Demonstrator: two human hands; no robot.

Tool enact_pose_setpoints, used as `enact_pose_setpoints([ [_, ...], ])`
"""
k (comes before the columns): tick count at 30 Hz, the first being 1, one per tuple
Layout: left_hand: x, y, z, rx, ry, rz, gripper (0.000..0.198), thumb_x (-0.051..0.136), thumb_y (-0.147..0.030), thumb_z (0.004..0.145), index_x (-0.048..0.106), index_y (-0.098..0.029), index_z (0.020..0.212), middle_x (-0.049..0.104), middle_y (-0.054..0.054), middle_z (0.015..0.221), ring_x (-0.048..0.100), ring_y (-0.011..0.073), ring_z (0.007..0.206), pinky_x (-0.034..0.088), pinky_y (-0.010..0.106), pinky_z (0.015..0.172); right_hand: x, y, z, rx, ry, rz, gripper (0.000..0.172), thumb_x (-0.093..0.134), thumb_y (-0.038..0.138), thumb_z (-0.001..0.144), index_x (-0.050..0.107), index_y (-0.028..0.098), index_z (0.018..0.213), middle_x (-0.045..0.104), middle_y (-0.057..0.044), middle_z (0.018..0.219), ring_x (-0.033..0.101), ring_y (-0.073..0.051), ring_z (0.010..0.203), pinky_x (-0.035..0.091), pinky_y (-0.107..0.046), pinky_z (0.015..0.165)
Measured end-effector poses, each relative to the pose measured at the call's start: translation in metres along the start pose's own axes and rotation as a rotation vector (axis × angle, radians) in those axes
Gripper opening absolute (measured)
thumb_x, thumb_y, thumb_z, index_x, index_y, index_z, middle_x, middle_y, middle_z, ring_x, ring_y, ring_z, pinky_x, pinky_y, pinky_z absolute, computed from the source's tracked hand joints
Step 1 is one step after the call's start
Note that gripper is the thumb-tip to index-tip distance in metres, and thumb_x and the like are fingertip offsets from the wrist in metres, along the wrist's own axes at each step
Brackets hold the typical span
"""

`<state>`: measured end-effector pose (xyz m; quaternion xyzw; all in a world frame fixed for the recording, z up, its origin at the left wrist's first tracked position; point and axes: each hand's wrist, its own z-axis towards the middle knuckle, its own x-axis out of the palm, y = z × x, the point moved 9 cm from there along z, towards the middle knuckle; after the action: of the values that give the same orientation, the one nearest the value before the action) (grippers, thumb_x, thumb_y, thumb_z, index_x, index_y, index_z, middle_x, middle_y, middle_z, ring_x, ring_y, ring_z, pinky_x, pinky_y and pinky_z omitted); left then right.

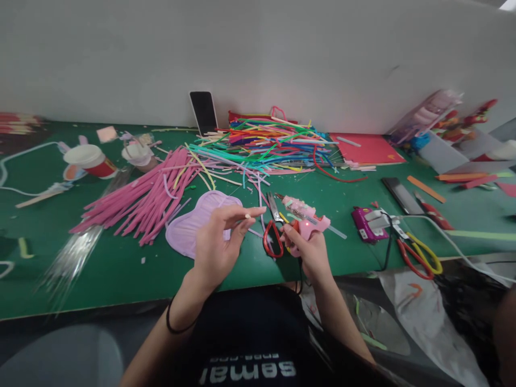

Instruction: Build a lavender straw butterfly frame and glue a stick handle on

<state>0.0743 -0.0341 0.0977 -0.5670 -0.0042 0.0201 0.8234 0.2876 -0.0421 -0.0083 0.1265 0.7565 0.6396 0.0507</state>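
Seen from the head camera, the left hand (217, 236) has thumb and fingertips brought together on a tiny pale piece (248, 216), too small to identify. The right hand (309, 248) is wrapped around the grip of a pink plastic glue gun (303, 214) with a small glowing light; whether the trigger is pressed I can't tell.

What matters, I'd judge, is how the nozzle sits to that piece. The gun's long axis slants leftward and away from the body, so its tip stands just beyond and to the right of the left fingertips, apart from them. The right hand is nearer the gun, the left the piece.

Between the hands lie red-handled metal scissors (274, 228), blades pointing away. Behind and left of the left hand spreads a flat, lobed lavender shape (182, 232) of fuzzy strips; I can't tell whether they touch.
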Motion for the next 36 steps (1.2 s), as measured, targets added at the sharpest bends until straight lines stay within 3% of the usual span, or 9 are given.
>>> enact_pose_setpoints([
  [5, 0.011, 0.023, -0.002, -0.237, -0.012, -0.311, 0.024, 0.069, -0.035, 0.089, 0.052, -0.023, 0.100, 0.076, 0.009, 0.110, 0.073, 0.0257, 0.104, 0.061, 0.036, 0.084, 0.014, 0.013, -0.002, -0.029, 0.065, 0.107, 0.028, 0.080, 0.038, 0.077, 0.076, 0.017, 0.095, 0.078, -0.008, 0.098, 0.073, -0.016, 0.080, 0.060, -0.026, 0.073],
  [8, 0.016, 0.058, -0.002, -0.421, -0.088, -0.540, 0.023, 0.070, -0.030, 0.088, 0.050, -0.022, 0.098, 0.076, 0.010, 0.112, 0.074, 0.0245, 0.103, 0.062, 0.030, 0.076, 0.019, 0.021, -0.007, -0.016, 0.083, 0.184, 0.027, 0.080, 0.038, 0.078, 0.076, 0.017, 0.095, 0.079, -0.007, 0.091, 0.073, -0.014, 0.072, 0.059, -0.021, 0.064],
  [13, 0.027, 0.107, -0.014, -0.758, -0.209, -0.760, 0.005, 0.059, -0.011, 0.090, 0.059, -0.015, 0.088, 0.074, 0.013, 0.117, 0.071, 0.0202, 0.110, 0.061, 0.024, 0.085, 0.022, 0.038, -0.017, -0.064, 0.077, 0.351, 0.025, 0.078, 0.041, 0.080, 0.069, 0.020, 0.090, 0.078, -0.006, 0.097, 0.074, -0.014, 0.072, 0.059, -0.019, 0.061],
  [22, 0.037, 0.106, -0.024, -0.862, -0.246, -0.837, 0.014, 0.052, -0.005, 0.091, 0.064, -0.012, 0.087, 0.075, 0.013, 0.111, 0.073, 0.0169, 0.102, 0.062, 0.019, 0.080, 0.027, 0.042, -0.018, -0.036, 0.047, 0.369, 0.028, 0.082, 0.037, 0.071, 0.064, 0.021, 0.086, 0.079, -0.004, 0.090, 0.075, -0.014, 0.069, 0.061, -0.019, 0.065],
  [27, 0.026, 0.109, -0.012, -0.698, -0.095, -0.606, 0.007, 0.063, -0.021, 0.089, 0.061, -0.016, 0.092, 0.070, 0.014, 0.124, 0.071, 0.0213, 0.106, 0.061, 0.026, 0.078, 0.023, 0.042, -0.019, -0.043, 0.041, 0.344, 0.027, 0.083, 0.035, 0.071, 0.066, 0.021, 0.085, 0.078, -0.003, 0.084, 0.075, -0.016, 0.068, 0.062, -0.022, 0.065],
  [29, 0.007, 0.099, 0.000, -0.468, -0.112, -0.322, 0.022, 0.065, -0.029, 0.089, 0.059, -0.018, 0.107, 0.061, 0.015, 0.137, 0.064, 0.0242, 0.119, 0.057, 0.035, 0.091, 0.023, 0.042, -0.020, -0.046, 0.034, 0.317, 0.026, 0.082, 0.036, 0.072, 0.066, 0.020, 0.083, 0.078, -0.004, 0.083, 0.076, -0.017, 0.069, 0.062, -0.023, 0.065],
  [31, -0.006, 0.069, 0.009, -0.143, -0.126, 0.037, 0.039, 0.067, -0.032, 0.088, 0.055, -0.021, 0.123, 0.051, 0.014, 0.148, 0.051, 0.0264, 0.135, 0.046, 0.044, 0.108, 0.024, 0.041, -0.020, -0.048, 0.022, 0.317, 0.026, 0.082, 0.037, 0.072, 0.065, 0.019, 0.082, 0.078, -0.004, 0.082, 0.076, -0.018, 0.070, 0.062, -0.024, 0.066],
  [34, 0.023, 0.033, 0.005, 0.221, 0.183, 0.375, 0.042, 0.069, -0.031, 0.087, 0.057, -0.025, 0.128, 0.055, 0.010, 0.145, 0.042, 0.0282, 0.142, 0.031, 0.050, 0.118, 0.030, 0.038, -0.020, -0.035, 0.034, 0.322, 0.027, 0.082, 0.037, 0.072, 0.066, 0.019, 0.083, 0.078, -0.005, 0.084, 0.075, -0.018, 0.068, 0.062, -0.025, 0.066],
  [36, 0.045, 0.028, -0.006, 0.271, 0.414, 0.407, 0.027, 0.060, -0.028, 0.094, 0.063, -0.026, 0.121, 0.069, 0.008, 0.124, 0.058, 0.0256, 0.124, 0.042, 0.044, 0.108, 0.033, 0.038, -0.020, -0.036, 0.053, 0.326, 0.026, 0.082, 0.038, 0.074, 0.067, 0.018, 0.083, 0.078, -0.006, 0.084, 0.074, -0.016, 0.067, 0.061, -0.024, 0.065],
])
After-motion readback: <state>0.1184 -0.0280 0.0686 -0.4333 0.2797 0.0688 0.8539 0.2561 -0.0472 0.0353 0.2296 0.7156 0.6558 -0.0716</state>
